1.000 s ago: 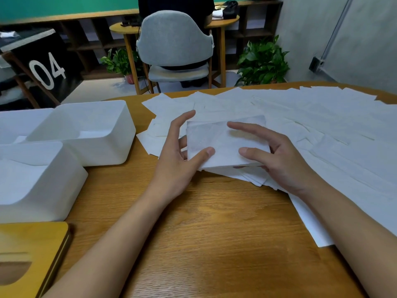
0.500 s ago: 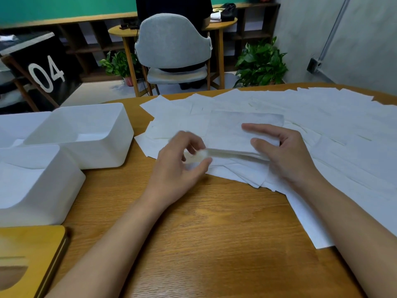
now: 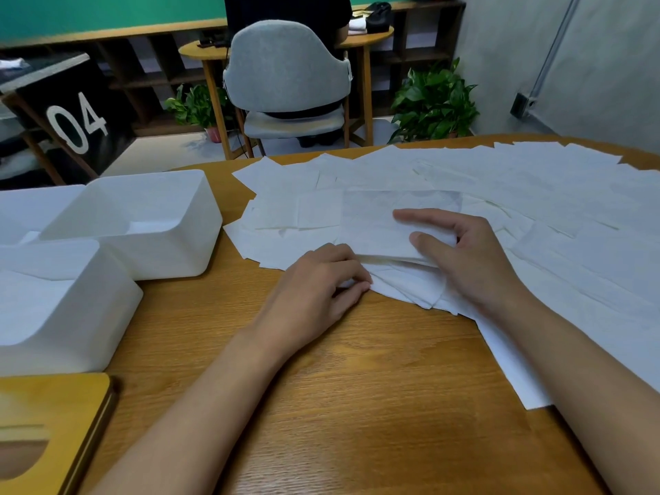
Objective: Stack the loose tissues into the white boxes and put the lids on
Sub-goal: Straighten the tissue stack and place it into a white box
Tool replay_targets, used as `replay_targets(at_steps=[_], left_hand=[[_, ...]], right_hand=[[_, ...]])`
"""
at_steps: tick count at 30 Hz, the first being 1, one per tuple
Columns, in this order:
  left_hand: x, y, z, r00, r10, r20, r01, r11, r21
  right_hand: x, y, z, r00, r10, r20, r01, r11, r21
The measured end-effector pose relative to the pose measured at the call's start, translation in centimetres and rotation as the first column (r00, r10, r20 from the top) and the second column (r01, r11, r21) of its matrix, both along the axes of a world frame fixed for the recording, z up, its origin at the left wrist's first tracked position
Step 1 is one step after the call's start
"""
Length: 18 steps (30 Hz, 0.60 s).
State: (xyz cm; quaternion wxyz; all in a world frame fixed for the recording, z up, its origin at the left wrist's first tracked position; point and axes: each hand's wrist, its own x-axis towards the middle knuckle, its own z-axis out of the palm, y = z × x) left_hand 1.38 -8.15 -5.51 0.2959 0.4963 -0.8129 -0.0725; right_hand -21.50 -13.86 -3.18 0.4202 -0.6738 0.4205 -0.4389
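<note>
Loose white tissues [image 3: 535,209] lie spread over the right half of the wooden table. My right hand [image 3: 460,259] holds a small stack of tissues [image 3: 378,223] by its right end, thumb under and fingers on top, slightly above the pile. My left hand [image 3: 321,287] sits at the pile's near edge, its fingers curled and pinching the corner of a lower tissue. Two open white boxes stand at the left: the farther box [image 3: 171,251] and the nearer box [image 3: 89,334], which has tissues inside.
A wooden lid [image 3: 53,423] with a slot lies at the bottom left corner. Part of another white container [image 3: 28,209] shows at the far left. Beyond the table stand a grey chair [image 3: 285,66], a small round table and potted plants [image 3: 435,101].
My left hand let go of the stack's left end and dropped to the pile's near edge. My right hand carried the stack a little to the right.
</note>
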Motion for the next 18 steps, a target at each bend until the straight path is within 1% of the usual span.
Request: replay_targets(at_steps=[3,7,10,12,15,18], left_hand=[[0.0,0.4,0.4,0.998,-0.036,0.056,0.039,0.998,-0.042],[0.0,1.2,1.0,0.999,-0.046,-0.024,0.045,0.999,-0.022],[-0.3,1.8,1.8,0.989,-0.017,-0.147,0.009,0.999,-0.049],[-0.3,2.0,2.2,0.957,0.013,-0.290,-0.029,0.998,-0.048],[0.1,1.9,2.5,0.858,0.122,-0.498,-0.112,0.992,0.050],[0.4,1.4,2.3,0.767,0.251,-0.591,-0.198,0.968,0.154]], right_hand=[[0.0,0.0,0.1,0.999,0.001,-0.033,-0.001,1.000,-0.013],[-0.1,0.0,0.2,0.998,-0.014,-0.059,0.013,1.000,-0.009],[0.0,0.1,0.1,0.998,-0.010,-0.060,0.010,1.000,0.000],[0.1,0.3,0.3,0.998,0.013,-0.056,-0.013,1.000,-0.003],[0.2,0.7,0.5,0.994,0.108,-0.015,-0.108,0.994,-0.014],[0.6,1.2,0.4,0.972,0.233,0.043,-0.235,0.971,0.043]])
